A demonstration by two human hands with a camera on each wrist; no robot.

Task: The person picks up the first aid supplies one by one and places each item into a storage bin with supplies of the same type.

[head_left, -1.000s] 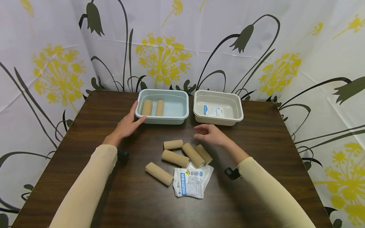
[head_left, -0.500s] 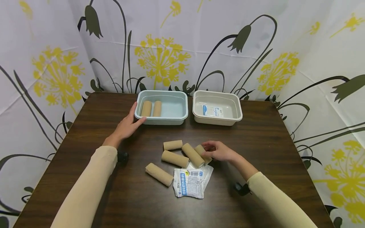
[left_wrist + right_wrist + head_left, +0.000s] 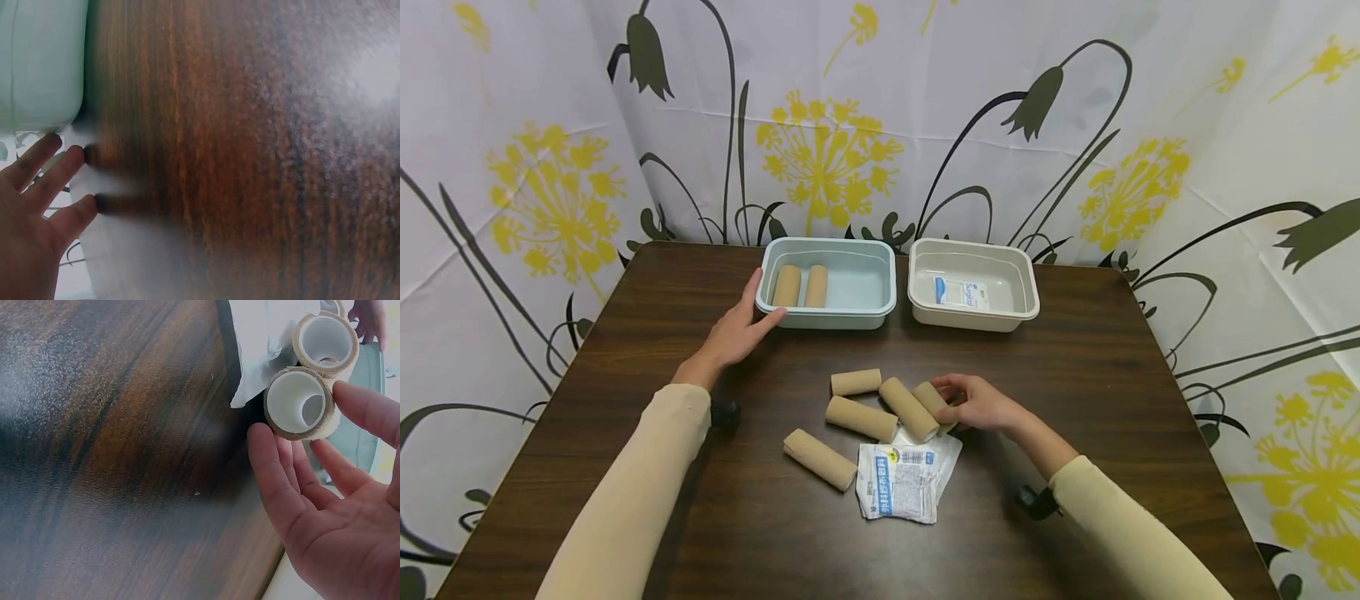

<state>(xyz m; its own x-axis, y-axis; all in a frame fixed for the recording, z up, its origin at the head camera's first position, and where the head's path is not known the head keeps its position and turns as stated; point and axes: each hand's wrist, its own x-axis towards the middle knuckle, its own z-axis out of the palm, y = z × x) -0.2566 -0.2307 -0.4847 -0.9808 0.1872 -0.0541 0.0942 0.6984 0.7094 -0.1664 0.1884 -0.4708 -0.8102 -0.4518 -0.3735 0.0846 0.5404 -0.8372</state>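
Observation:
In the head view my left hand (image 3: pixel 732 333) rests against the near left corner of the light blue bin (image 3: pixel 857 318), its thumb at the front rim and fingers straight along the side. Two tan bandage rolls (image 3: pixel 786 287) lie inside that bin. My right hand (image 3: pixel 981 403) grips another bandage roll (image 3: pixel 299 405) on the table, thumb on one side and fingers round the other. That roll has a hollow white core and lies beside a similar roll (image 3: pixel 908 409). Spread fingers (image 3: pixel 59 178) show by the bin in the left wrist view.
A cream bin (image 3: pixel 973 319) with a flat printed packet (image 3: pixel 961 293) inside stands right of the blue one. More rolls lie mid-table, including one at the left (image 3: pixel 819 460). White-and-blue gauze packets (image 3: pixel 898 483) overlap in front. A patterned curtain (image 3: pixel 880 125) hangs behind the table.
My right hand has come down from in front of the cream bin to the rightmost roll on the table and closed round it. The left hand stays at the blue bin.

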